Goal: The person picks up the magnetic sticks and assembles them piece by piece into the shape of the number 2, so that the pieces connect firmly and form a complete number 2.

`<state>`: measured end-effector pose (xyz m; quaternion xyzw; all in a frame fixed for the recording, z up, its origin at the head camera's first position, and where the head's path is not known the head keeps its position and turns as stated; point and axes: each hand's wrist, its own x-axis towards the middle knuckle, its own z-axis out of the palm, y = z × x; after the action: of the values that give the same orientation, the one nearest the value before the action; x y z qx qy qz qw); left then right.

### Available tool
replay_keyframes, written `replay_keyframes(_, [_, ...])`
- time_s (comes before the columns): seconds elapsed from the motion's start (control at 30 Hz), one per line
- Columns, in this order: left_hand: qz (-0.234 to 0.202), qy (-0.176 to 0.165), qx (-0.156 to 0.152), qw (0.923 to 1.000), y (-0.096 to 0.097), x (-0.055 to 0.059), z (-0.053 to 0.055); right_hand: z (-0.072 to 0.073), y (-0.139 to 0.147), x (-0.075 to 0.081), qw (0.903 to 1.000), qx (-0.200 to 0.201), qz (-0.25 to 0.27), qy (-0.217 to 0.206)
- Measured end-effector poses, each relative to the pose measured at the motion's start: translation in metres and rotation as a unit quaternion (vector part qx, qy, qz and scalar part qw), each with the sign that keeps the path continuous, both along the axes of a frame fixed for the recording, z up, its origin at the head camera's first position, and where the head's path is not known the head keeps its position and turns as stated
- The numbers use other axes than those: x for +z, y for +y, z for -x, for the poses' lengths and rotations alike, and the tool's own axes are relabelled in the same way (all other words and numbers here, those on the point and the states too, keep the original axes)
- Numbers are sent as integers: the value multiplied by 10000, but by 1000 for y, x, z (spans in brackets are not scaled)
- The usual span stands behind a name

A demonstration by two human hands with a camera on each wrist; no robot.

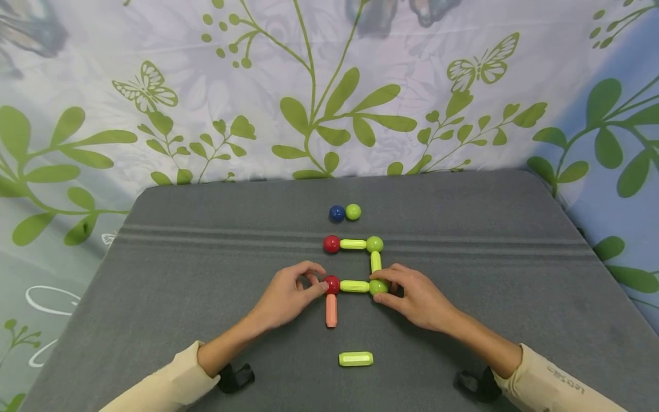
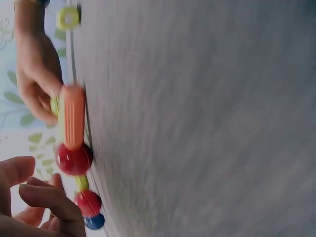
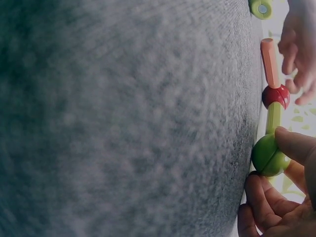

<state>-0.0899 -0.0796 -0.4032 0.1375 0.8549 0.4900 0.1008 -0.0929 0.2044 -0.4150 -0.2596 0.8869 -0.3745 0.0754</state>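
Green in colour, the near corner ball (image 1: 378, 287) of a three-sided frame (image 1: 354, 286) was pinched between the thumb and fingers of the right hand (image 1: 419, 300), low on the grey tabletop (image 1: 206, 263). No grip was shown by the left hand (image 1: 288, 294), its fingers loosely bent just beside the near red ball (image 1: 333, 284); whether contact was made could not be told. If the green ball were twisted, the side stick (image 1: 376, 262) might be pulled loose. The pink stick (image 1: 331, 312), joined at one end only, could be dislodged if the red ball were bumped. Were the frame shoved outward, the blue ball (image 1: 337, 213) could be set rolling.
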Motion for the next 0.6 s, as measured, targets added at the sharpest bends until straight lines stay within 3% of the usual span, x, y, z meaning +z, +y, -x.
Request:
replay_keyframes(0.13, [-485,330,406,9975,0,-1,23,0,0,-1,10000,13,13,14])
replay_keyframes(0.3, [-925,623,900,9897,6,-1,61,0,0,-1,10000,3,-26,-13])
replay_keyframes(0.47, [-878,446,1137,9886,17,-2,92,0,0,0,10000,0,-40,19])
replay_keyframes(0.6, [-690,172,1200,9902,27,-5,109,0,-1,0,10000,0,-25,70])
